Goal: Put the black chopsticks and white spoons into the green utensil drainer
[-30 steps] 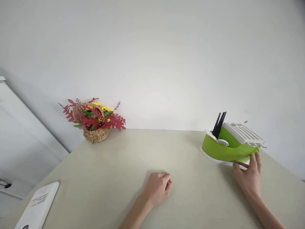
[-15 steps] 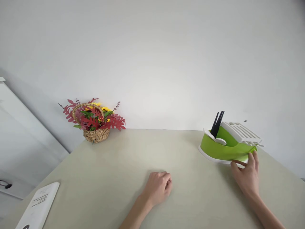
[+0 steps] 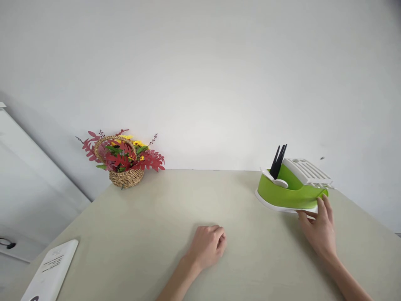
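Observation:
A green and white dish rack (image 3: pixel 288 194) stands at the right side of the beige table (image 3: pixel 150 234), with black utensils (image 3: pixel 278 161) sticking up from its left end and a white slotted top at its right. My right hand (image 3: pixel 318 228) grips the rack's near right corner, thumb under the white base and fingers on the green wall. My left hand (image 3: pixel 208 246) rests on the table in the middle as a loose fist, holding nothing.
A wicker basket of red leaves and yellow flowers (image 3: pixel 123 161) sits at the table's far left corner by the white wall. A white flat device (image 3: pixel 50 269) lies at the near left edge. A white cabinet stands left of the table.
My right hand has slid the dish rack to the left and slightly away from me. My left hand has stayed still.

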Available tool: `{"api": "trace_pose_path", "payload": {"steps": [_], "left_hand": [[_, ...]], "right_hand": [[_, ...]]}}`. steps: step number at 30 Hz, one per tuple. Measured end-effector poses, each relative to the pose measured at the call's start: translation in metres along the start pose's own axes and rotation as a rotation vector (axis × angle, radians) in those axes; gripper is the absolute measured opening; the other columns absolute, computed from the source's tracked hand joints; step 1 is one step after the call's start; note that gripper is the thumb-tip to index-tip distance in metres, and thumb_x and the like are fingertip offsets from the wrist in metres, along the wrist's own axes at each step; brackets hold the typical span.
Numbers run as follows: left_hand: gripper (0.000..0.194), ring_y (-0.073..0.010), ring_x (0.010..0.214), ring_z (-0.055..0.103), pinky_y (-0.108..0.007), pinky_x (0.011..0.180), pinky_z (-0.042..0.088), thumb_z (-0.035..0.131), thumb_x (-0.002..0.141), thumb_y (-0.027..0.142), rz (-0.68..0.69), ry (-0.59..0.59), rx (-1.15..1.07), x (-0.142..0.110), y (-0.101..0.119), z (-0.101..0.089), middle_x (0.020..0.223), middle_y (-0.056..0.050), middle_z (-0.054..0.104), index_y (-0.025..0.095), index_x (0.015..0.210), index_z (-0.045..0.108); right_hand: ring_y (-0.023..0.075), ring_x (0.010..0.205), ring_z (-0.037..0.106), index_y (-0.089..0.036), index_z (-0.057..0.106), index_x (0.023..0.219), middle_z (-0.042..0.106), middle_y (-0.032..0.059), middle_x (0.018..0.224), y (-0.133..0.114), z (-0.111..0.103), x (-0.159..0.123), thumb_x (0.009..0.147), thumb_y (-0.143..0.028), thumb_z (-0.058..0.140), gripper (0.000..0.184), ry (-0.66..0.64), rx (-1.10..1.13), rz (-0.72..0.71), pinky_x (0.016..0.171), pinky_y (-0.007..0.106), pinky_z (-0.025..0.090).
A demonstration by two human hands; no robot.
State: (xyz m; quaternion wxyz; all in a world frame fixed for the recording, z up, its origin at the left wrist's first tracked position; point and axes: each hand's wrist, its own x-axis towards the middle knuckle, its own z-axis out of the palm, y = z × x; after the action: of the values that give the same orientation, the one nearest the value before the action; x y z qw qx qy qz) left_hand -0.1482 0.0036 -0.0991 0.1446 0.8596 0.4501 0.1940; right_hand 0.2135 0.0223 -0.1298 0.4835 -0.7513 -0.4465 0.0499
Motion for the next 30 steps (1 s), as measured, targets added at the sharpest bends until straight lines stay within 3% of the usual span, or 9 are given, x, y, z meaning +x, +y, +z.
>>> {"api": "trace_pose_path", "payload": {"steps": [7,14,20,25,30], "left_hand": [[0.02,-0.011,0.055,0.047,-0.027,0.057,0.03,0.051,0.085,0.005,0.003,-0.002,-0.006,0.0,0.001,-0.001,0.071,0.003,0.066,0.02,0.077,0.061],[0.019,-0.0111,0.056,0.049,-0.027,0.057,0.031,0.051,0.087,0.007,-0.001,-0.01,0.0,0.001,0.002,-0.001,0.072,0.002,0.066,0.02,0.077,0.06],[0.019,-0.0107,0.055,0.047,-0.027,0.057,0.029,0.051,0.086,0.007,-0.004,0.003,-0.001,0.0,0.003,-0.001,0.071,0.003,0.066,0.02,0.076,0.059],[0.019,-0.0104,0.055,0.047,-0.026,0.057,0.029,0.05,0.086,0.007,-0.013,0.004,-0.009,0.001,0.003,-0.002,0.071,0.003,0.067,0.02,0.076,0.058],[0.019,-0.0107,0.056,0.048,-0.026,0.058,0.03,0.051,0.086,0.007,-0.016,0.001,-0.009,0.003,0.003,-0.002,0.072,0.003,0.067,0.021,0.076,0.059]], "right_hand": [[0.0257,0.087,0.076,-0.025,0.053,0.15,0.045,0.0162,0.161,-0.002,0.005,-0.003,0.088,-0.048,0.059,0.067,0.027,0.0,-0.101,0.081,0.042,0.059],[0.0185,0.071,0.073,-0.022,0.053,0.144,0.056,0.0157,0.15,-0.01,0.012,-0.014,0.089,-0.047,0.059,0.061,-0.044,0.013,-0.173,0.07,0.038,0.059],[0.0229,0.079,0.075,-0.02,0.052,0.132,0.062,0.0152,0.135,-0.019,0.014,-0.02,0.087,-0.046,0.059,0.052,-0.031,0.001,-0.231,0.065,0.036,0.055],[0.0276,0.095,0.072,-0.021,0.05,0.123,0.065,0.0116,0.117,-0.019,0.016,-0.02,0.088,-0.046,0.059,0.043,-0.024,-0.031,-0.363,0.073,0.038,0.053],[0.0277,0.097,0.071,-0.023,0.05,0.12,0.064,0.0084,0.108,-0.024,0.017,-0.024,0.091,-0.045,0.057,0.037,-0.047,-0.027,-0.43,0.079,0.039,0.053]]}}
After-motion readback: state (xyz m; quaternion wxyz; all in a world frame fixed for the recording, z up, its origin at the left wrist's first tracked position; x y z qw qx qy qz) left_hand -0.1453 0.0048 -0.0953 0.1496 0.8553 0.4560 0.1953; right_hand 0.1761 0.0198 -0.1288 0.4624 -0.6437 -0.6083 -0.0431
